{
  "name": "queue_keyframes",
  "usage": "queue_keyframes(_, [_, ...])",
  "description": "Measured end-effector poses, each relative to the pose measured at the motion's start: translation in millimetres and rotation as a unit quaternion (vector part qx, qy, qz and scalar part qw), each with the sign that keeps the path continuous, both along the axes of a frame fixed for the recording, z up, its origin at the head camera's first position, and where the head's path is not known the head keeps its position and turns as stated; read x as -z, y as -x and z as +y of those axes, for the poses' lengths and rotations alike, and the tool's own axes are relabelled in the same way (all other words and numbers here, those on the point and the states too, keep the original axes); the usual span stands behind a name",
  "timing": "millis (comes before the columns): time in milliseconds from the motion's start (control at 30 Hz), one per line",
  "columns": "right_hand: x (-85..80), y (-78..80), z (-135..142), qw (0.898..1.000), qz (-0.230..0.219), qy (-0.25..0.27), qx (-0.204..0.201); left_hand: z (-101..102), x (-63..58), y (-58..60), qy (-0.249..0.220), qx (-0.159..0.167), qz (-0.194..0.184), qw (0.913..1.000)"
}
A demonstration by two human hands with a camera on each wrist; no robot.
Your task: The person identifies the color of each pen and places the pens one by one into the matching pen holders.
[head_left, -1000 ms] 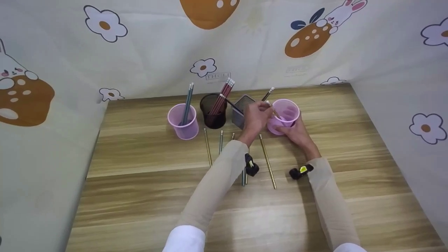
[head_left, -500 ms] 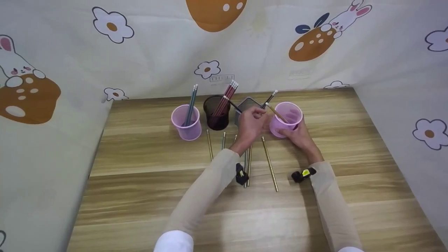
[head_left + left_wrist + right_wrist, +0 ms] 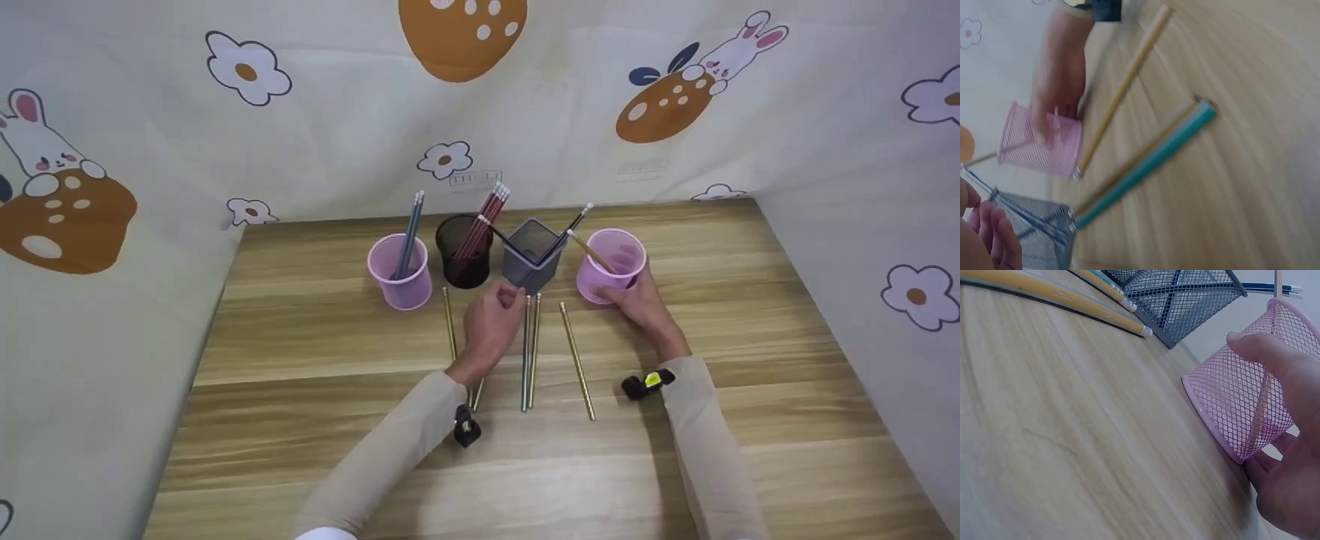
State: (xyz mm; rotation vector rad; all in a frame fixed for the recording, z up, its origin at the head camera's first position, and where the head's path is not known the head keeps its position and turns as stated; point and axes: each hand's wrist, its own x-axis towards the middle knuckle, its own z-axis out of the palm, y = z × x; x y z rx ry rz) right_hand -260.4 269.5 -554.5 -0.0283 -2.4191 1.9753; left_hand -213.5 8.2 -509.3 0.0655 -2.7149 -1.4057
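Note:
My right hand (image 3: 646, 309) grips the right pink mesh pen cup (image 3: 1230, 388), thumb on the near side and fingers around the far side. One gold pencil (image 3: 591, 251) leans inside that cup. Lower and to the left, my left hand (image 3: 491, 322) hovers over the pencils on the table, fingers loosely bent and nothing visible between them. It partly hides a few pencils beneath. Just right of it lie a teal pencil (image 3: 526, 360) and a gold pencil (image 3: 534, 352) side by side. Another gold pencil (image 3: 577, 364) lies apart, nearer the right hand.
Along the back stand a left pink mesh cup (image 3: 409, 294) with teal pencils, a black cup (image 3: 466, 274) with several dark red pencils, and a square grey mesh holder (image 3: 525, 274) with two black pencils. A patterned cloth (image 3: 337, 150) hangs behind the wooden table (image 3: 300, 420).
My left hand has let go of the gold pencil, leaving it in the right pink cup, and moved left and toward me over the loose pencils. The right hand keeps its grip on the cup.

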Motion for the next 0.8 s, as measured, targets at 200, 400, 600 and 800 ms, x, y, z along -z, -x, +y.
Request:
queue_keyframes(200, [-19.8,-12.3,-9.4,1.0,-0.001,0.001,-0.005,-41.3,19.6,-4.2,0.076,-0.031,-0.012,0.9965])
queue_keyframes(400, [-24.3,-14.0,-7.3,1.0,-0.008,0.003,-0.003,-63.1,29.7,-6.6,0.104,-0.052,-0.01,0.9932])
queue_keyframes(600, [-21.2,-13.5,-5.5,1.0,0.001,0.01,-0.003,-68.2,32.7,-5.4,0.098,-0.037,-0.002,0.9945])
queue_keyframes(800, [-20.6,-13.0,-8.1,1.0,0.005,0.01,-0.001,-71.5,28.7,-3.5,0.082,-0.023,-0.03,0.9959])
